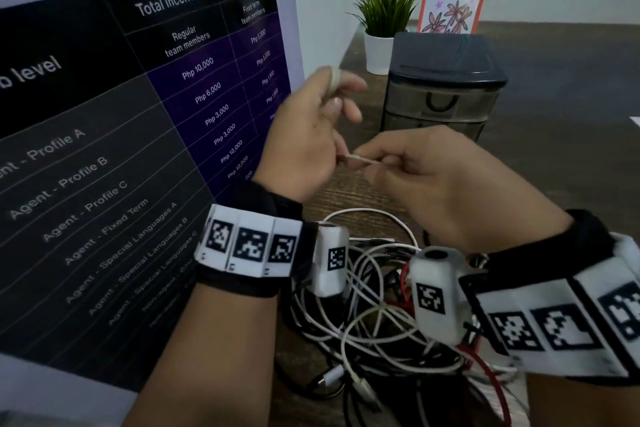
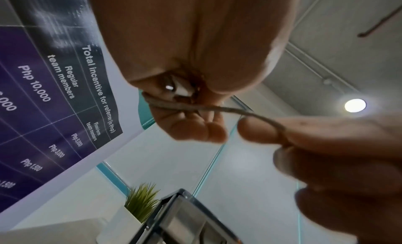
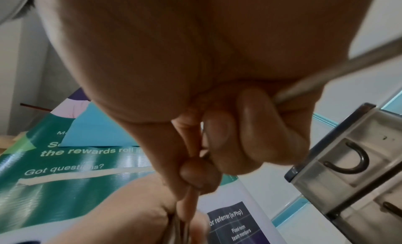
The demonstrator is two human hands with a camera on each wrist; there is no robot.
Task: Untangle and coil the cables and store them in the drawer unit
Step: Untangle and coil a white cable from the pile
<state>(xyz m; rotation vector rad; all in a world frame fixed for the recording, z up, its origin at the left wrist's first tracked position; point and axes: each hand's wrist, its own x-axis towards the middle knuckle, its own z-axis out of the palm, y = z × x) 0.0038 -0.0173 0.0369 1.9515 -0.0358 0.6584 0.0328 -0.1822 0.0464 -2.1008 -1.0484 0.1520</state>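
A white cable (image 1: 363, 159) runs taut between my two hands, raised above the table. My left hand (image 1: 322, 128) grips several turns of it in curled fingers; a loop shows at the top of the fist. My right hand (image 1: 388, 163) pinches the cable between thumb and forefinger just right of the left hand. The same cable (image 2: 217, 108) crosses the left wrist view, and the cable (image 3: 326, 79) leaves my palm in the right wrist view. A tangled pile of white, black and red cables (image 1: 374, 322) lies under my wrists. The dark drawer unit (image 1: 446, 80) stands behind, drawers closed.
A large printed banner (image 1: 121, 149) stands close on the left. A potted green plant (image 1: 384, 24) and a framed flower picture (image 1: 450, 12) sit behind the drawer unit. The brown wooden table (image 1: 571, 149) stretches to the right.
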